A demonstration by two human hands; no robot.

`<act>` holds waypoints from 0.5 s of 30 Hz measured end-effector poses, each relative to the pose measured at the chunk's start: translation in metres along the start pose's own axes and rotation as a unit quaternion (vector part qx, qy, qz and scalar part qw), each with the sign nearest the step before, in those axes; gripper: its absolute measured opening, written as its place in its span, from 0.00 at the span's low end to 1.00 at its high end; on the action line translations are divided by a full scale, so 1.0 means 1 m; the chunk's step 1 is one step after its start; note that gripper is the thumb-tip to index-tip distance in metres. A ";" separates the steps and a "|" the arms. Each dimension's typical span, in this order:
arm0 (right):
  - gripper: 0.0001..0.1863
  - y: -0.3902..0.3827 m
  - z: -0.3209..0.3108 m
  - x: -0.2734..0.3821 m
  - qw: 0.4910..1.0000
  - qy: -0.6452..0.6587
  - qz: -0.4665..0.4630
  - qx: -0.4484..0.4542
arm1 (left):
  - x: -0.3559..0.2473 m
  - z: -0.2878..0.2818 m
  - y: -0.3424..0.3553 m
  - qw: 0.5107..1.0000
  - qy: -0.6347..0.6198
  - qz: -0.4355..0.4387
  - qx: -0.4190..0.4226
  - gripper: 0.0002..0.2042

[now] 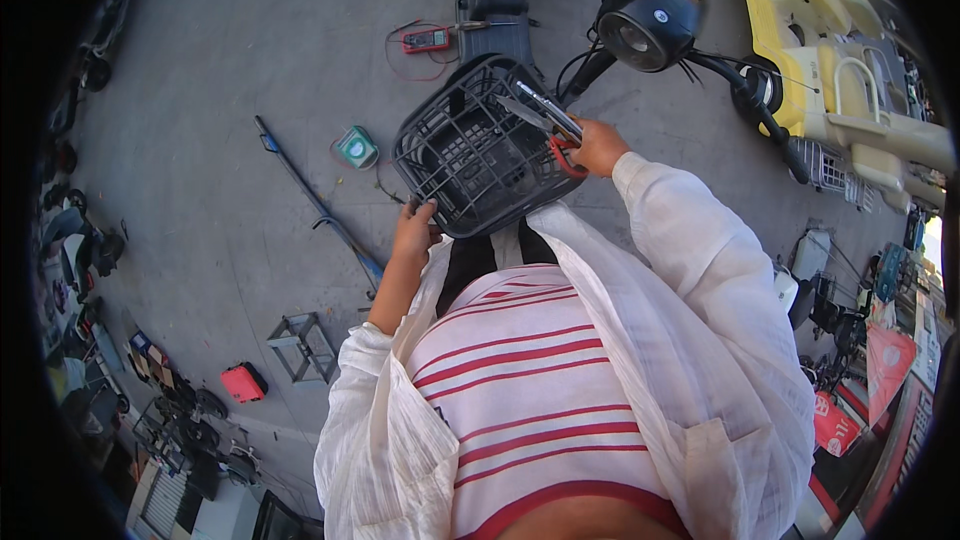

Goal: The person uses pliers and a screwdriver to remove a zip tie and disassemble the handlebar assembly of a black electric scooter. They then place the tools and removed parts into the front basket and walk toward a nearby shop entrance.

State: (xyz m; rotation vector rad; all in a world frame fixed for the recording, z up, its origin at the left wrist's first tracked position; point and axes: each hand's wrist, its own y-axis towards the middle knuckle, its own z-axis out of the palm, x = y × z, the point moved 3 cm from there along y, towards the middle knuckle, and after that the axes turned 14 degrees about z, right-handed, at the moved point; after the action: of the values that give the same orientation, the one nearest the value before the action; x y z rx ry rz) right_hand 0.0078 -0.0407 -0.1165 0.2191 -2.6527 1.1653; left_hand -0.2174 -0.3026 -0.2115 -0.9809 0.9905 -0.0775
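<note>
A black wire-grid basket [470,155] is tilted in front of my body, its open side facing up towards me. My left hand [414,228] is closed on its near left rim, with the fingers over the edge. At the right rim, my right hand [600,147] is closed round red-handled scissors [563,154], whose pointed blades reach over the basket. A long silver tool [548,108] lies along the scissors in the same hand; its exact kind is unclear. Whether the right hand also touches the basket cannot be made out.
Beyond the basket stands an electric scooter with a round headlight [650,20]. A red multimeter [426,40], a green-and-white box [356,147], a long blue-grey bar [310,195], a metal frame [303,348] and a red case [244,382] are on the ground. A yellow vehicle [790,40] stands at right.
</note>
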 end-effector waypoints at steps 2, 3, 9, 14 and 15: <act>0.18 -0.007 -0.009 -0.007 0.995 0.069 0.058 0.030 | -0.011 -0.001 -0.009 0.998 -0.061 0.009 -0.010 0.23; 0.18 -0.014 -0.013 -0.010 0.997 0.063 0.041 0.004 | -0.017 -0.002 -0.017 0.993 -0.115 0.011 -0.016 0.24; 0.16 -0.072 -0.026 -0.066 0.982 0.150 0.115 0.020 | -0.058 0.038 -0.008 0.855 -0.450 0.038 0.257 0.24; 0.14 -0.133 -0.031 -0.105 0.968 0.146 0.202 0.013 | -0.024 0.123 0.119 0.973 -0.214 -0.024 0.087 0.17; 0.14 -0.144 -0.029 -0.110 0.961 0.157 0.227 0.013 | -0.016 0.132 0.140 0.991 -0.125 -0.015 0.054 0.18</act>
State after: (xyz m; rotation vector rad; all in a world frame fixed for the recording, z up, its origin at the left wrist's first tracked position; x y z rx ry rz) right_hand 0.1512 -0.1116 -0.0261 -0.5561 -2.4636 1.2347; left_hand -0.1803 -0.1260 -0.2787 -0.8819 0.7332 -0.0322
